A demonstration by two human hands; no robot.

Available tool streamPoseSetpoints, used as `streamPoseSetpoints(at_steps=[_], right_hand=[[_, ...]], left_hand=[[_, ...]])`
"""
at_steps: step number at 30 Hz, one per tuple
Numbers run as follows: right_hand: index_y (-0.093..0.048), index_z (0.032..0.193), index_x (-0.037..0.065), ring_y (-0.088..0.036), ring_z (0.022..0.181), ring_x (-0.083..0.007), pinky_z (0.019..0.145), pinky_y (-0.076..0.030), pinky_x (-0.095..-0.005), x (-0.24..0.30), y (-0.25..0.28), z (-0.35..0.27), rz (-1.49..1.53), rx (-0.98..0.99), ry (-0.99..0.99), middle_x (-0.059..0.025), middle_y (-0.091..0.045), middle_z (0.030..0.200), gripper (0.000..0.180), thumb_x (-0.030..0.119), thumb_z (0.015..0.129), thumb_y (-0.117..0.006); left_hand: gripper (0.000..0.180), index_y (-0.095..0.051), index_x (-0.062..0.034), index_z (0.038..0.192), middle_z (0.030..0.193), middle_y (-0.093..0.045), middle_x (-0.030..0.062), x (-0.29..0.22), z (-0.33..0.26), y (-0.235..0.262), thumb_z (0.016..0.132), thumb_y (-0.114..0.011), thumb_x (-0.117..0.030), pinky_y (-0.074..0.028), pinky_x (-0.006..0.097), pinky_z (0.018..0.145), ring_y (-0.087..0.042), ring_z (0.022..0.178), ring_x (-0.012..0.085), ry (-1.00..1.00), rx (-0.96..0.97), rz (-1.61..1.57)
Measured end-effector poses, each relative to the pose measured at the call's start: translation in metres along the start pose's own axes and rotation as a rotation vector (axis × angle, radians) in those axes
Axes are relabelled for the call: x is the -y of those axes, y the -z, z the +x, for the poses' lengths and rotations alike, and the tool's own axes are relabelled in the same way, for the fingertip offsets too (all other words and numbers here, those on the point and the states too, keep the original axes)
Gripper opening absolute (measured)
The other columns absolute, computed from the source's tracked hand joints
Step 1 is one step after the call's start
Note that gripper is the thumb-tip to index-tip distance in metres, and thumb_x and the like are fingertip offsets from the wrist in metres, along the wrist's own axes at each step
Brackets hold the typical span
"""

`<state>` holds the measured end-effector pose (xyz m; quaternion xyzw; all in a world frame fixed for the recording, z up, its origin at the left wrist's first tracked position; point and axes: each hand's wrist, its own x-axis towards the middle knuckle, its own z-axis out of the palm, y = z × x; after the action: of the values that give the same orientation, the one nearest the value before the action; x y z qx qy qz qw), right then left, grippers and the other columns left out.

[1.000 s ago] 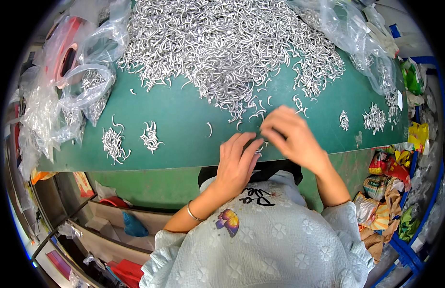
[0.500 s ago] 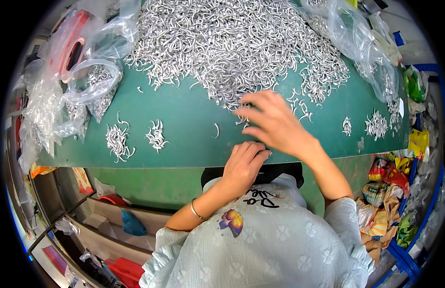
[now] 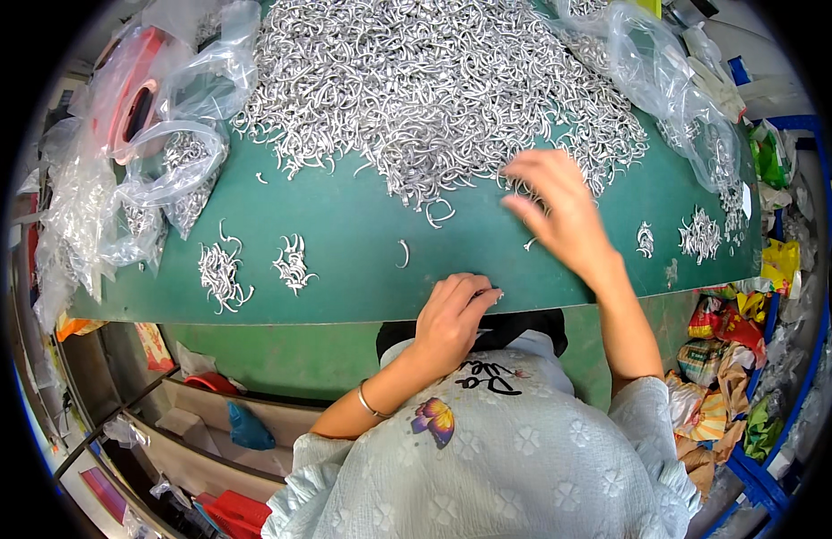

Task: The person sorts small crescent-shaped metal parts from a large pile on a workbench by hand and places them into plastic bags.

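Clear plastic bags (image 3: 169, 175) slump over the left end of your green counter (image 3: 344, 242), some with silvery bits inside, beside a red and pink object (image 3: 136, 108) under the film. Below that end, a blue bag (image 3: 250, 427) sits in a tan shelf unit (image 3: 187, 440), and a red container (image 3: 236, 514) lies lower down.

Next along the counter come two small piles of curved silvery pieces, the first (image 3: 220, 274) and the second (image 3: 294, 263), then one loose curved piece (image 3: 404, 254). Your left hand (image 3: 446, 316) rests at the near edge, fingers curled together; you cannot tell from here what it grips. Dark script lettering (image 3: 492, 375) runs across your pale shirt (image 3: 506, 467), near a printed butterfly (image 3: 433, 422), above green floor (image 3: 281, 350).

Silvery curved pieces spread in a great heap (image 3: 434, 90) across the far middle. Your right hand (image 3: 550, 207), blurred, hangs half open at its near fringe, thumb apart from the fingers, with pieces beneath; a firm hold cannot be made out.

Farther right lie two more piles, a smaller (image 3: 645, 239) and a larger (image 3: 700, 234), near another clear bag (image 3: 667, 76). Past the counter, a blue rack (image 3: 748, 476) carries colourful printed packages (image 3: 780, 263).
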<state>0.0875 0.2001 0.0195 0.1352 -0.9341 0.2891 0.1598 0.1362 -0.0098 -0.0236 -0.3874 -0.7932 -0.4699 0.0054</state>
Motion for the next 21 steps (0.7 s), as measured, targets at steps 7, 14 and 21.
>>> streamPoseSetpoints(at_steps=[7, 14, 21], right_hand=[[-0.059, 0.091, 0.005, -0.050, 0.093, -0.0266, 0.078, -0.041, -0.0376, 0.026, -0.045, 0.008, -0.030, 0.213, 0.113, -0.0069, -0.054, 0.096, 0.021, 0.011, 0.074, -0.069], [-0.056, 0.090, 0.003, -0.051, 0.088, -0.0282, 0.078, -0.041, -0.0376, 0.030, -0.038, 0.000, 0.096, 0.138, 0.031, -0.0086, -0.052, 0.091, 0.019, 0.008, 0.075, -0.068], [-0.057, 0.089, 0.004, -0.050, 0.094, -0.0272, 0.081, -0.040, -0.0372, 0.034, -0.004, -0.025, 0.248, 0.578, -0.036, -0.0086, -0.050, 0.091, 0.014, 0.008, 0.078, -0.064]], left_hand=[[0.027, -0.063, -0.0008, 0.093, 0.093, -0.058, 0.0097, -0.003, 0.001, 0.004, 0.066, -0.060, 0.003, -0.042, 0.037, 0.074, -0.055, 0.089, 0.0272, -0.001, 0.012, 0.038], [0.025, -0.064, -0.0022, 0.092, 0.093, -0.059, 0.0088, 0.000, 0.001, 0.004, 0.068, -0.061, 0.004, -0.041, 0.035, 0.073, -0.056, 0.090, 0.0267, -0.016, 0.010, -0.007], [0.027, -0.063, -0.0025, 0.097, 0.102, -0.058, 0.0086, 0.001, -0.001, 0.013, 0.071, -0.064, 0.001, -0.040, 0.039, 0.080, -0.054, 0.099, 0.0277, 0.023, 0.001, 0.035]])
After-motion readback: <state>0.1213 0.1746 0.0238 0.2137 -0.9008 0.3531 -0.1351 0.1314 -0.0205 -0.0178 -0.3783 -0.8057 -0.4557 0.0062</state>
